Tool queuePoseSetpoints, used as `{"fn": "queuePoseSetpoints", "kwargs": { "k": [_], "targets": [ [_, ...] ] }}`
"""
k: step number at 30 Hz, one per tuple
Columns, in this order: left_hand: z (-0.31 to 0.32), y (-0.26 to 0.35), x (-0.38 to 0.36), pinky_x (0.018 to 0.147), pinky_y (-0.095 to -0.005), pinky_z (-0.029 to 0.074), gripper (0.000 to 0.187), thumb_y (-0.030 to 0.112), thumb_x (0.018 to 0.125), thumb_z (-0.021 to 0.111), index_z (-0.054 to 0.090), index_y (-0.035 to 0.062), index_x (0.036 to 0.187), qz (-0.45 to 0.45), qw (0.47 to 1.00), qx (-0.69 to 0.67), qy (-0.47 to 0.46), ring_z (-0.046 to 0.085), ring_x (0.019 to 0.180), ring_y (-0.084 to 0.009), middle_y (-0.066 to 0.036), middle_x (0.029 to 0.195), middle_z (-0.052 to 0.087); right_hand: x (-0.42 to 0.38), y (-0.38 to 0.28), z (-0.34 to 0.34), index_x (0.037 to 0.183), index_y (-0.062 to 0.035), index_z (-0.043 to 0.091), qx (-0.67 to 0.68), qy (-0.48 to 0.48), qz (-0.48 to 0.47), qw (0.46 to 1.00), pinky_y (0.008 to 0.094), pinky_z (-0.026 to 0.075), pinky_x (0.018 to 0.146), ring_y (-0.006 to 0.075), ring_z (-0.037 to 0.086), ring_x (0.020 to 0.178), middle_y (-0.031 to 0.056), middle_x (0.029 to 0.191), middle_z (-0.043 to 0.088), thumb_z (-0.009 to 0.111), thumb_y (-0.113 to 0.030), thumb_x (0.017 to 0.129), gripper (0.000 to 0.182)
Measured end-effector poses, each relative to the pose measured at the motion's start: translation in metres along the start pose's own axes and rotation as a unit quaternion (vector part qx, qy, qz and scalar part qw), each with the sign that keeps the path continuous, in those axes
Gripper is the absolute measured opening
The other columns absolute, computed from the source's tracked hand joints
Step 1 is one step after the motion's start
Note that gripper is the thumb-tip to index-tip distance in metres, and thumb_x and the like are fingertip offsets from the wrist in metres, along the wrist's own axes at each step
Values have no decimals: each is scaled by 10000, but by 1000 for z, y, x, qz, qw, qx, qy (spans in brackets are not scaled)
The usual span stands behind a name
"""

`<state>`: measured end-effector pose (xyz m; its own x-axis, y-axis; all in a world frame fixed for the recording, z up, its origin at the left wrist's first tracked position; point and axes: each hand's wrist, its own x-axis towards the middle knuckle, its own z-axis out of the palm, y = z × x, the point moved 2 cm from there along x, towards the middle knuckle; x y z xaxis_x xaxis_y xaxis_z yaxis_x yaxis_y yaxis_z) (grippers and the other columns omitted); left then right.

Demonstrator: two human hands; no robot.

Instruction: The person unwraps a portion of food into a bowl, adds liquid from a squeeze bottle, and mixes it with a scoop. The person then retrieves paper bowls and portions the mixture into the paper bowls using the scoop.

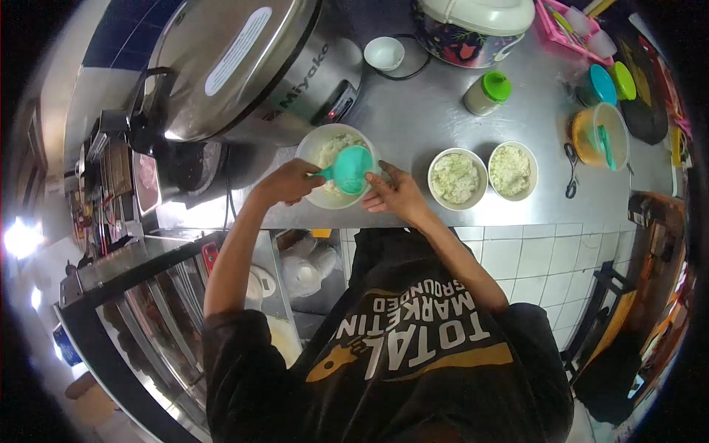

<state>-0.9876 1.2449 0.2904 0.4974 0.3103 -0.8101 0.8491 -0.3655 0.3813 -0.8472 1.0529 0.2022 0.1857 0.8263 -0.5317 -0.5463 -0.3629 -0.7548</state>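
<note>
My left hand [286, 182] grips the handle of a teal rice paddle [351, 168], whose blade lies over the white rice in a white bowl [309, 148]. The bowl stands at the front edge of the steel counter [421, 118]. On the bowl's right side, my right hand [396, 195] touches the rim with fingers spread and holds nothing. Two more white bowls [454, 179] [512, 170], both full of rice, stand side by side just right of that hand.
A big steel Miyako rice cooker [236, 66] stands behind the bowl, lid down. Further back are a small empty bowl [384, 53], a floral cooker [473, 29] and a green-lidded jar [487, 92]. Scissors [570, 173] and an orange tub [598, 134] lie right. A glass case [148, 310] stands below left.
</note>
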Motion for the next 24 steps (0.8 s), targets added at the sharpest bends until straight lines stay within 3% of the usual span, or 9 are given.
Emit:
{"fn": "queuePoseSetpoints", "kwargs": {
  "k": [4, 6, 9, 10, 12, 16, 18, 19, 24],
  "targets": [
    [-12, 15, -46, 449, -323, 444, 293, 215, 935, 597, 671, -33, 1071, 31, 994, -88, 53, 550, 458, -160, -72, 576, 550, -36, -15, -27, 1305, 94, 456, 32, -6, 39, 999, 319, 593, 600, 228, 706, 690, 200, 836, 685, 566, -293, 994, 509],
    [0, 28, -56, 505, -341, 486, 295, 208, 933, 605, 670, -24, 1104, 28, 994, -59, 88, 609, 515, -190, -107, 611, 600, -64, -16, -56, 1144, 57, 566, -57, 117, -45, 990, 296, 556, 548, 195, 683, 631, 167, 802, 690, 543, -254, 1006, 341],
    [47, 79, -53, 823, -391, 515, 329, 161, 912, 637, 636, -14, 1190, 228, 939, 18, 255, 693, 886, -308, -217, 975, 697, -108, -29, -97, 1010, 47, 618, -349, 315, -159, 868, 370, 497, 504, 301, 641, 521, 179, 595, 620, 597, -104, 930, 173],
    [67, 89, -39, 771, -412, 524, 339, 143, 895, 636, 628, 18, 1210, 344, 879, 80, 319, 690, 830, -350, -201, 1009, 684, -120, -28, -106, 946, 51, 605, -426, 375, -173, 805, 425, 472, 500, 373, 617, 535, 207, 591, 602, 615, -96, 911, 152],
    [100, 113, -23, 748, -446, 526, 359, 141, 890, 631, 605, 50, 1237, 265, 909, 147, 287, 674, 835, -376, -170, 1008, 673, -129, -13, -124, 904, 62, 595, -479, 437, -136, 749, 453, 458, 501, 393, 619, 551, 216, 593, 603, 621, -109, 911, 174],
    [109, 147, -23, 718, -470, 531, 363, 150, 898, 618, 587, 78, 1253, 240, 900, 257, 256, 667, 815, -367, -146, 961, 671, -128, -3, -134, 874, 74, 588, -405, 419, -135, 801, 456, 474, 511, 407, 630, 580, 238, 611, 609, 627, -114, 909, 195],
    [102, 157, -21, 702, -457, 543, 342, 170, 897, 615, 603, 95, 1230, 276, 879, 288, 262, 672, 797, -348, -143, 994, 672, -111, 20, -147, 866, 83, 586, -323, 412, -151, 839, 427, 496, 512, 369, 651, 560, 228, 598, 616, 623, -109, 908, 200],
    [100, 161, -15, 702, -457, 543, 342, 170, 897, 615, 603, 95, 1230, 280, 877, 292, 261, 672, 797, -348, -143, 994, 672, -110, 20, -148, 962, 99, 590, -251, 378, -111, 884, 299, 526, 471, 172, 667, 541, 150, 628, 656, 594, -115, 954, 214],
    [119, 183, 46, 700, -470, 540, 250, 157, 873, 626, 634, 55, 1101, 311, 840, 417, 156, 684, 808, -356, -179, 940, 689, -103, 20, -149, 930, 98, 583, -220, 378, -123, 891, 286, 539, 473, 164, 661, 538, 148, 645, 657, 579, -64, 951, 163]
  ]
}}
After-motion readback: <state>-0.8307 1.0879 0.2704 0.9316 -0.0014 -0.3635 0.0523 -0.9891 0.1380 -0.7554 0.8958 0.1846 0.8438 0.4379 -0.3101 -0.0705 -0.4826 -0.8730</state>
